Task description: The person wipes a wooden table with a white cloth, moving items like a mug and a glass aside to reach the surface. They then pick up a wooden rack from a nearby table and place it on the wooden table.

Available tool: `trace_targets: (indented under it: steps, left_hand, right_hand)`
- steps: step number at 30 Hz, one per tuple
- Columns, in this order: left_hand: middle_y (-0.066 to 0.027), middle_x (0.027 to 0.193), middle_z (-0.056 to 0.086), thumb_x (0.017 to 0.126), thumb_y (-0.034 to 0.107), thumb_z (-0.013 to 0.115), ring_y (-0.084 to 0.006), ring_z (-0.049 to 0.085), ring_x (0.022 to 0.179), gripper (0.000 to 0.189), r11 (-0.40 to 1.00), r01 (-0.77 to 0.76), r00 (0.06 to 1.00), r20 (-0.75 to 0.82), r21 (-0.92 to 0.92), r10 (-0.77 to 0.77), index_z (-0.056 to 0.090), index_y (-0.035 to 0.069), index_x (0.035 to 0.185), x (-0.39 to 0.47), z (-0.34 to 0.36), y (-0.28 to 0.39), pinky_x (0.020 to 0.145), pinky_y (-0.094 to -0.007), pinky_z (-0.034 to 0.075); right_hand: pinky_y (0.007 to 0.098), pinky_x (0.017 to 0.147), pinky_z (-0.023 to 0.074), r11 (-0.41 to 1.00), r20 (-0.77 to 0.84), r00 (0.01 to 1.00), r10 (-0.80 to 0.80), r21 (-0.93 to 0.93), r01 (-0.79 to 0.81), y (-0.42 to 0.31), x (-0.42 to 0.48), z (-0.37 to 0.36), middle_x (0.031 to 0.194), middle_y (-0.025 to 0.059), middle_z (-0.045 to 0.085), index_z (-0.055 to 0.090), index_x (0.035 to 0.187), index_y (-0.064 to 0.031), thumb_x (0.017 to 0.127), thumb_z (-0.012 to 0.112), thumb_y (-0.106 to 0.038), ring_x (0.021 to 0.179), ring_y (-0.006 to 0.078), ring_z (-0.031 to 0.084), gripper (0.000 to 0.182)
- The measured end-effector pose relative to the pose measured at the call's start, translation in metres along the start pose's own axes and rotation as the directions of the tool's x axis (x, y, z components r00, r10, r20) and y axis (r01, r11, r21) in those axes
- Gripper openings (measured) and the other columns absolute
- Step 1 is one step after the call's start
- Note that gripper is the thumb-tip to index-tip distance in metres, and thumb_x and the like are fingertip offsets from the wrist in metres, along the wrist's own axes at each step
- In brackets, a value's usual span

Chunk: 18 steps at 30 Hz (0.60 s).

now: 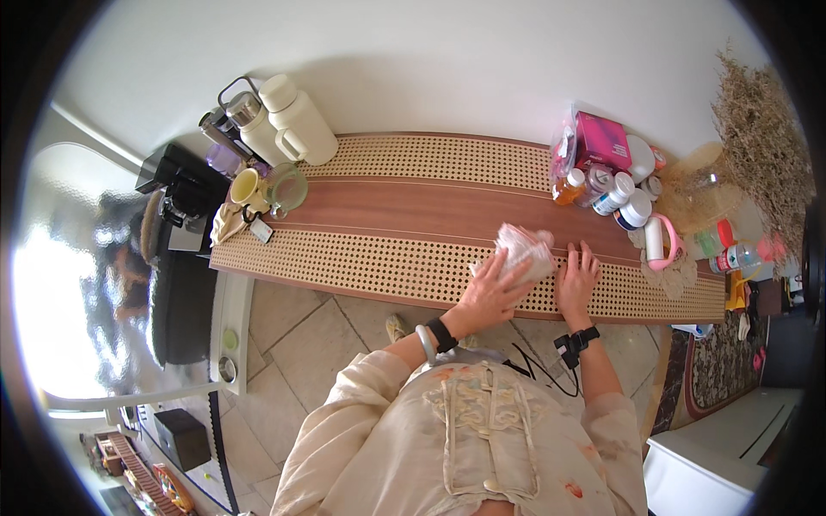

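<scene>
My left hand (493, 293) lies on a bunched pink-and-white cloth (526, 251), its fingers spread over it against the sideboard top (413, 205). That top is reddish-brown with two bands patterned like woven cane. Just right of the cloth, my right hand (576, 284) rests palm down near the front edge, fingertips on the surface, holding nothing. Closest to it on the right stands a white bottle with a pink handle (661, 242), on a lacy beige mat (671, 280). A bangle and a black band circle my left wrist; a black strapped device is on the right.
At the left stand a cream thermos jug (303, 126), a green glass mug (286, 189), a yellow cup (247, 188) and a black appliance (184, 187). Rightward are several pill bottles (613, 193), a magenta box (602, 140), a glass vase (697, 180) with dried stems (761, 135), and a plastic bottle (734, 258).
</scene>
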<state>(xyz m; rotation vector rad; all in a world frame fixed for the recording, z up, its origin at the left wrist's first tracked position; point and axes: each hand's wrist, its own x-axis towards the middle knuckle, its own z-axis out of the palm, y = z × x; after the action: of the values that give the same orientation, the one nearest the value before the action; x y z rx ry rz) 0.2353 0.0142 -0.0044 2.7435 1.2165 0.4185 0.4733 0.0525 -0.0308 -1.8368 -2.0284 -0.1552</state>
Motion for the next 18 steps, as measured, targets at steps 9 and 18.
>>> trace_targets:
  steps: [9, 18]
  left_hand:
    - [-0.0091, 0.162, 0.031, 0.075, 0.018, 0.071, -0.0396, 0.037, 0.140, 0.073, 0.889, 0.381, 0.922, -0.034, 0.253, -0.386, 0.053, 0.028, 0.145, -0.135, -0.067, -0.105, 0.114, -0.0546, 0.036]
    - [-0.0161, 0.162, 0.028, 0.088, 0.034, 0.064, -0.0392, 0.028, 0.145, 0.065, 0.867, 0.472, 0.877, -0.189, 0.158, -0.443, 0.048, 0.019, 0.149, -0.039, -0.014, -0.066, 0.116, -0.0577, 0.029]
  right_hand:
    - [0.0532, 0.102, 0.0350, 0.998, 0.024, 1.000, 0.011, -0.059, -0.009, -0.010, -0.001, -0.005, 0.146, 0.0181, 0.046, 0.055, 0.134, -0.0048, 0.090, 0.061, -0.014, 0.129, 0.0369, 0.044, 0.046]
    - [0.0538, 0.101, 0.0344, 0.999, 0.009, 1.000, 0.017, -0.037, -0.016, -0.017, 0.002, -0.008, 0.143, 0.0191, 0.046, 0.056, 0.133, -0.0037, 0.089, 0.061, -0.014, 0.129, 0.0368, 0.044, 0.045]
